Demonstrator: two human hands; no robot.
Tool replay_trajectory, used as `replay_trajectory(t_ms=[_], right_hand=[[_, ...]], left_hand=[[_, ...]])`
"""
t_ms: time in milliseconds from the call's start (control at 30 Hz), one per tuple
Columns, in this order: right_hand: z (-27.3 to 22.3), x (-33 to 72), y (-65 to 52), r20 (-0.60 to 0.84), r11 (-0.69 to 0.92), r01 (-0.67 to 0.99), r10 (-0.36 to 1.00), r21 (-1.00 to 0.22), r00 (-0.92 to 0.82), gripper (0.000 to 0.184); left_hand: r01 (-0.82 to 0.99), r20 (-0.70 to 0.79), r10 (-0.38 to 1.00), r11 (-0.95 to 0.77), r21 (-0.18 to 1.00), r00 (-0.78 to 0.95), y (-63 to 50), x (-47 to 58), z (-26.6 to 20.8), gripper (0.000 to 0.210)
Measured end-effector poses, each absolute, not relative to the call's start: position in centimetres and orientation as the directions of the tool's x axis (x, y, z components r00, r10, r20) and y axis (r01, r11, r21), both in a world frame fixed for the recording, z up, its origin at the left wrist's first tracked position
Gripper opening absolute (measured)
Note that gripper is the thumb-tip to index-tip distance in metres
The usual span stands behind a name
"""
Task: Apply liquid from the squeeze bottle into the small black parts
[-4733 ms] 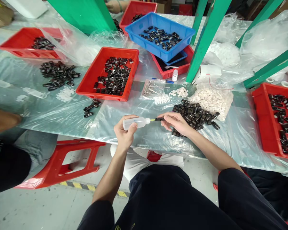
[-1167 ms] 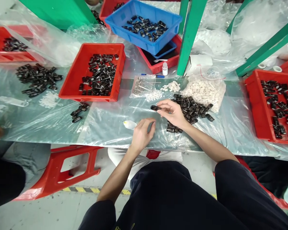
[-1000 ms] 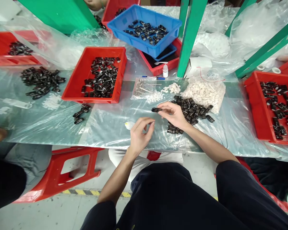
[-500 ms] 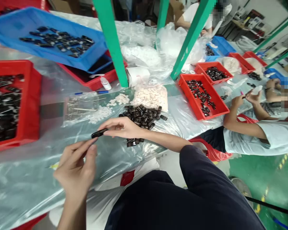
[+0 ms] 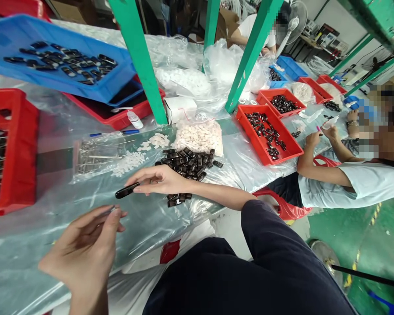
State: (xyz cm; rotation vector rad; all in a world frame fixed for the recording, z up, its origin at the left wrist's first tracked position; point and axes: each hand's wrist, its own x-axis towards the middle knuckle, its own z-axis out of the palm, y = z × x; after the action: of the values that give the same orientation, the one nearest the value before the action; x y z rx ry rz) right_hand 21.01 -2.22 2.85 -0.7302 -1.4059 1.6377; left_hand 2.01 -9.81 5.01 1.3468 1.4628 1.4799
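Between the fingertips of my right hand [image 5: 156, 180] is a glossy black elongated piece [image 5: 127, 190], its far end sticking out to the left. My left hand [image 5: 88, 245], lower and nearer, pinches something small and thin with a greyish tip, too small to name; it is apart from the black piece. Just beyond my right hand lies a heap of short black plastic pieces [image 5: 187, 162], and a few more of them rest under that forearm. Small white pieces [image 5: 129, 162] are spread behind the black piece, beside a clear bag of thin metal pins [image 5: 93, 156].
A plastic bag of cream-coloured pieces [image 5: 199, 136] stands behind the heap. Red bins [image 5: 31, 148] and a blue bin [image 5: 88, 89] are at the left, another red bin [image 5: 287, 153] at the right. Green posts [image 5: 141, 61] rise from the table. A co-worker [image 5: 344, 183] sits at the right.
My hands have separated: the left moved down and left, away from the black piece, which stays in my right hand. The view has shifted slightly.
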Motion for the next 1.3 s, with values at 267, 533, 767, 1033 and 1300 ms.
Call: replay_trajectory(t_ms=[267,533,767,1033,1300], right_hand=[[2.2,21.2,-2.1,0.164,0.051,-0.230,0.850,-0.972,-0.501,0.018],[2.3,21.2,-2.0,0.132,-0.031,-0.284,0.833,-0.958,-0.537,0.018],[1.8,21.2,-2.3,0.173,0.004,-0.307,0.832,-0.952,-0.527,0.027],[2.5,21.5,-2.9,0.179,0.079,-0.218,0.853,-0.973,-0.490,0.031],[2.5,21.2,-3.2,0.195,0.124,-0.174,0.848,-0.977,-0.493,0.029]], left_hand=[[0.153,0.208,0.937,-0.170,0.973,-0.281,-9.6,1.6,5.0,0.017],[0.199,0.119,0.963,-0.071,0.978,-0.241,-9.8,2.1,6.4,0.013],[0.107,0.299,0.929,-0.282,0.954,-0.220,-8.9,1.3,4.5,0.020],[0.011,0.129,0.991,-0.129,0.992,0.026,-9.1,0.2,4.2,0.029],[-0.030,0.078,0.994,-0.077,0.997,0.069,-9.4,0.4,5.2,0.034]])
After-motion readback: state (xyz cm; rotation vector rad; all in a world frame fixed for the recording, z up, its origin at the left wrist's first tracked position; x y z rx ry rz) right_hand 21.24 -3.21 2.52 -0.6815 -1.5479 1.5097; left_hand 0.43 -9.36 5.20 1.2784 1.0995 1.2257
